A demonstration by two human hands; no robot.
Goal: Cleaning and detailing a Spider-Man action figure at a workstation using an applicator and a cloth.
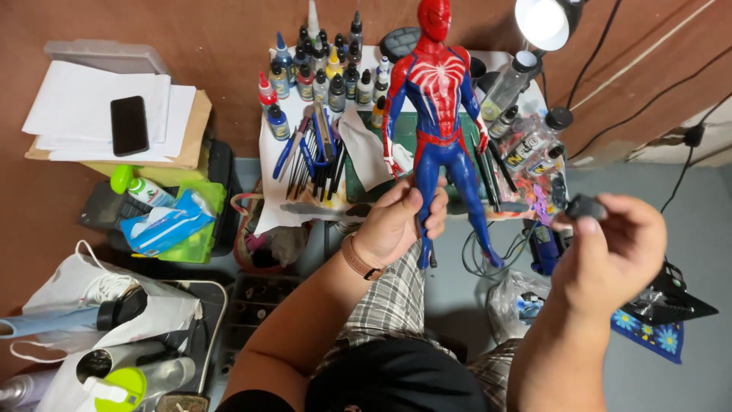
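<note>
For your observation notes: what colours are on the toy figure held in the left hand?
The toy figure is red and blue with white markings, seen in the head view.

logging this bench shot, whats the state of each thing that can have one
action figure: upright, gripped at one leg by left hand
small dark part: pinched in fingertips of right hand
desk lamp: switched on
phone: screen dark, lying on papers
paint bottles: standing, capped
wipes pack: lying flat, whether sealed can't be told
</note>
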